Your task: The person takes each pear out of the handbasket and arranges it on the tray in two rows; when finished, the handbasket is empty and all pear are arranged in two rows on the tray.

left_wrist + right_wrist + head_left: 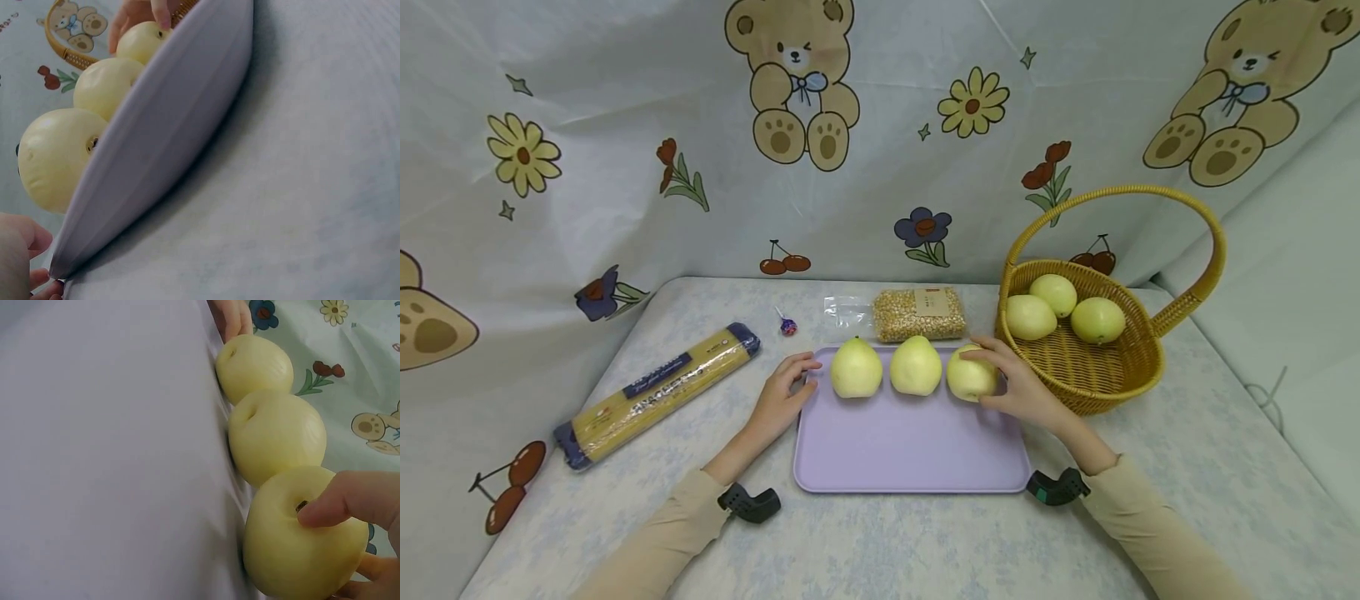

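A lilac tray [910, 450] lies on the table with three pale yellow-green pears in a row along its far side: a left pear [856, 369], a middle pear [916, 367] and a right pear [972, 375]. My right hand [1026, 392] grips the right pear, thumb by the dark dimple at its end in the right wrist view, fingers round its far side. At the tray's far left corner, my left hand [782, 396] holds the rim between thumb and fingers, beside the left pear. The left wrist view shows this hand [19, 259] at the tray's rim [125, 119].
A wicker basket [1120, 387] with a tall handle and three more pears [1054, 295] stands right of the tray. Behind the tray lies a bag of yellow kernels [898, 321]. A spaghetti pack [658, 396] and a wrapped lollipop [787, 326] lie to the left.
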A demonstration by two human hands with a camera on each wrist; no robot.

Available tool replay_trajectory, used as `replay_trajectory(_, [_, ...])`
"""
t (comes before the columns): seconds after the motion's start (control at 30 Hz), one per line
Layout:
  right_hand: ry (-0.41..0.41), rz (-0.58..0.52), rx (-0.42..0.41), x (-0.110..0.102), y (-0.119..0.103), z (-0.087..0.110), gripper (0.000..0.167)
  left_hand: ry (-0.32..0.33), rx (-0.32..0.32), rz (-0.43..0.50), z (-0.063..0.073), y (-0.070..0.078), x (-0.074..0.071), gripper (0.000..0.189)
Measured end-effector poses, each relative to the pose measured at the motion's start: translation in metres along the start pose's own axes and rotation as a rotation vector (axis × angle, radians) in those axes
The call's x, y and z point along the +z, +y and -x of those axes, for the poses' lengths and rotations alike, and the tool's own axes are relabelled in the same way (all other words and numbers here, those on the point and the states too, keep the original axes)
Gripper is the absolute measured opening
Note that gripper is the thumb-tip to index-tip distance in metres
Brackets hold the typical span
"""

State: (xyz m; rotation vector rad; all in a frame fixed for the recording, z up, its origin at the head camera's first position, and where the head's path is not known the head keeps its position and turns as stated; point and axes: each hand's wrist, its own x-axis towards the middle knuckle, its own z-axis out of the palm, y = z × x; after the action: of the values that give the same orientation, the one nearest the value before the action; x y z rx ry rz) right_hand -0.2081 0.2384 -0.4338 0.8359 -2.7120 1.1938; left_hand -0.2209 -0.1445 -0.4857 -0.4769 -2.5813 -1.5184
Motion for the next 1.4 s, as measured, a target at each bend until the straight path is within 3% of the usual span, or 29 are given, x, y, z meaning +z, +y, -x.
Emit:
replay_trajectory(0.2, [0.036, 0.035, -0.021, 0.002, -0.001, 0.000, 0.070, -0.012, -0.014, 0.000, 0.000, 0.000, 0.000, 0.027])
replay_trajectory(0.43, [0.020, 0.050, 0.007, 0.005, -0.002, 0.000, 0.077, -0.017, -0.026, 0.003, 0.000, -0.001, 0.000, 0.026])
replay_trajectory(0.9, [0.004, 0.010, 0.039, -0.005, -0.011, 0.000, 0.067, -0.019, -0.026, 0.006, -0.001, -0.002, -0.001, 0.026])
replay_trajectory(1.0, [0.067, -0.005, 0.017, -0.013, -0.019, 0.000, 0.058, -0.019, -0.023, 0.010, -0.001, -0.002, -0.001, 0.026])
replay_trajectory(1.2, [0.291, -0.115, -0.024, -0.036, -0.027, -0.004, 0.041, -0.021, -0.023, 0.010, -0.002, -0.002, -0.001, 0.026])
replay_trajectory(1.4, [0.404, -0.092, 0.165, -0.064, -0.018, -0.018, 0.035, -0.019, -0.022, 0.013, -0.001, -0.002, -0.001, 0.026])
